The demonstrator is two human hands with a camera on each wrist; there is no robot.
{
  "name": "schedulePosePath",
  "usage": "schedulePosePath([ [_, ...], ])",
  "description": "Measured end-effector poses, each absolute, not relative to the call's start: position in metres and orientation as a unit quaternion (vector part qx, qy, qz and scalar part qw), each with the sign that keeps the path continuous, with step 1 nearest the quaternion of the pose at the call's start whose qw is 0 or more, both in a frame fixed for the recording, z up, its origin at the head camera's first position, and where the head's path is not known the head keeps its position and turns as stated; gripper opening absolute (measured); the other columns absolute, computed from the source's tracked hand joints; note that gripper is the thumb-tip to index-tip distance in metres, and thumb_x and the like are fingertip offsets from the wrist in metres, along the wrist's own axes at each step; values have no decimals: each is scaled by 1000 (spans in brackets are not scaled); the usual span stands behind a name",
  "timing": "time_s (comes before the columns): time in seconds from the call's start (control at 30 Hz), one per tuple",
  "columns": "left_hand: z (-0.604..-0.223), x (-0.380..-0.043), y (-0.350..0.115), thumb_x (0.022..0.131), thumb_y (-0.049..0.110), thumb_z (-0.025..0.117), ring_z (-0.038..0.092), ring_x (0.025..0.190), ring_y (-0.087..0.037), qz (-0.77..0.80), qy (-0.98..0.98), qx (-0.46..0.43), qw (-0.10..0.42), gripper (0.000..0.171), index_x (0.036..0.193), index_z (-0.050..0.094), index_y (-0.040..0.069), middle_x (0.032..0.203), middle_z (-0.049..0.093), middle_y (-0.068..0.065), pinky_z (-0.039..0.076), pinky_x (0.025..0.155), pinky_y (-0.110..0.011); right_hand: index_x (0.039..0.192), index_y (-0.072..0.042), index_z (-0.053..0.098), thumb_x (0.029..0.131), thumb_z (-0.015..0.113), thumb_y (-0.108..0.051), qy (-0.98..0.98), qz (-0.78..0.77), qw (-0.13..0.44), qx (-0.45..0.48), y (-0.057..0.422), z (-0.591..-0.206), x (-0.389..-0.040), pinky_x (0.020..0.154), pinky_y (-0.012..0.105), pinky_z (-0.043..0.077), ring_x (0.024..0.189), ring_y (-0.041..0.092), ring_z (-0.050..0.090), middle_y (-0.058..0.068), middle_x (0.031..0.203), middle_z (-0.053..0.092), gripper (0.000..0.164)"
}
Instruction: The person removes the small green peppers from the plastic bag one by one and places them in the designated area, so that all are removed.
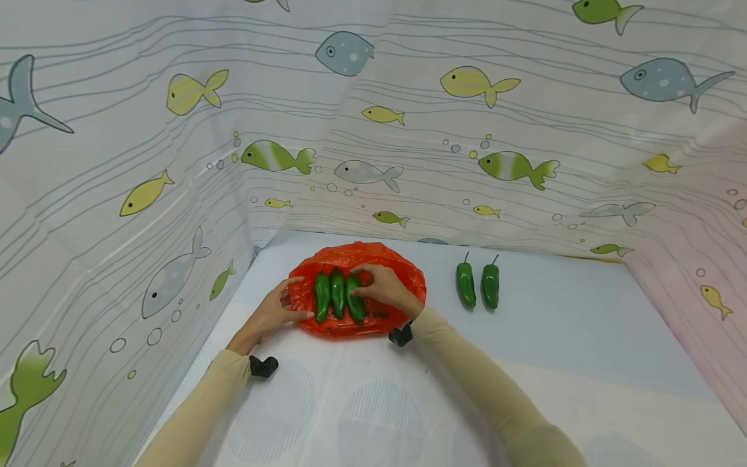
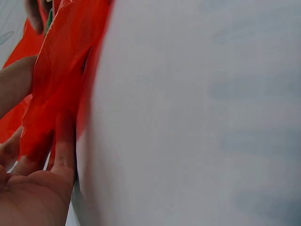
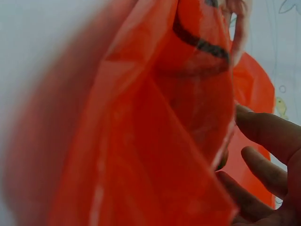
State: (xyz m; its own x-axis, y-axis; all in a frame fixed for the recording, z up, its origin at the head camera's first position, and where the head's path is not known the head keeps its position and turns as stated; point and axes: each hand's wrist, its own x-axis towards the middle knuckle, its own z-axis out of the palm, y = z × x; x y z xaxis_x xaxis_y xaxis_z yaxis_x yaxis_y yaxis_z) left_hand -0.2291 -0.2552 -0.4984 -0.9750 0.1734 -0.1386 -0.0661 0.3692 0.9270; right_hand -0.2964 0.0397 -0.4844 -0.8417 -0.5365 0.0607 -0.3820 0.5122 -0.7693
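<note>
Three glossy green chili peppers (image 1: 338, 295) lie side by side in the mouth of a red plastic bag (image 1: 379, 324). My right hand (image 1: 385, 285) reaches over the bag from the right, its thumb and fingers around the upper part of the rightmost chili pepper (image 1: 355, 305). In the right wrist view, bag film hides most of that pepper. At the bag's left rim, my left hand (image 1: 271, 311) has its thumb and fingers spread along the edge. The left wrist view shows fingers (image 2: 66, 141) partly behind the red film.
Two more green chili peppers (image 1: 477, 285), stems pointing away, lie on the white table (image 1: 554, 311) right of the bag. A fish-patterned curtain (image 1: 408, 143) closes off the back and both sides. Black wrist mounts (image 1: 264, 366) sit on the two sleeves.
</note>
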Motion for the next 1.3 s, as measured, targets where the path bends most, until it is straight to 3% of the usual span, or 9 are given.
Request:
schedulePosePath([
  [0.3, -507, -232, -260, 83, 13, 88, 42, 139, -45, 560, 822, 37, 102, 94, 159, 32, 12, 155, 40, -26, 39, 112, -58, 138, -8, 63, 91, 81, -28, 874, -408, 105, -242, 35, -488, -301, 101, 39, 52, 118, 24, 58, 7, 132, 65, 54],
  [0.77, -499, -227, -255, 85, 6, 84, 41, 137, -47, 556, 824, 33, 101, 90, 158, 32, 7, 154, 38, -28, 38, 112, -60, 143, -9, 59, 90, 82, -33, 871, -422, 133, -211, 30, -494, -300, 107, 44, 48, 126, 26, 55, 9, 138, 61, 62],
  [0.97, -478, -215, -247, 86, 4, 82, 40, 136, -51, 549, 828, 43, 103, 88, 157, 31, 0, 153, 38, -32, 39, 111, -61, 139, -9, 62, 89, 83, -30, 865, -442, 125, -204, 30, -494, -299, 95, 37, 56, 116, 23, 58, 8, 135, 63, 58],
  [1.2, -506, -231, -258, 82, 16, 88, 45, 136, -42, 548, 830, 33, 97, 93, 158, 34, 14, 153, 42, -23, 41, 111, -56, 135, -11, 65, 87, 85, -28, 856, -465, 119, -192, 31, -490, -296, 79, 30, 60, 109, 22, 60, 7, 131, 64, 54],
  [1.3, -506, -230, -259, 82, 16, 89, 43, 137, -43, 547, 830, 31, 101, 93, 158, 34, 14, 154, 41, -23, 40, 112, -56, 136, -13, 65, 87, 85, -28, 853, -468, 123, -196, 31, -488, -294, 77, 29, 60, 109, 22, 60, 6, 130, 63, 55],
])
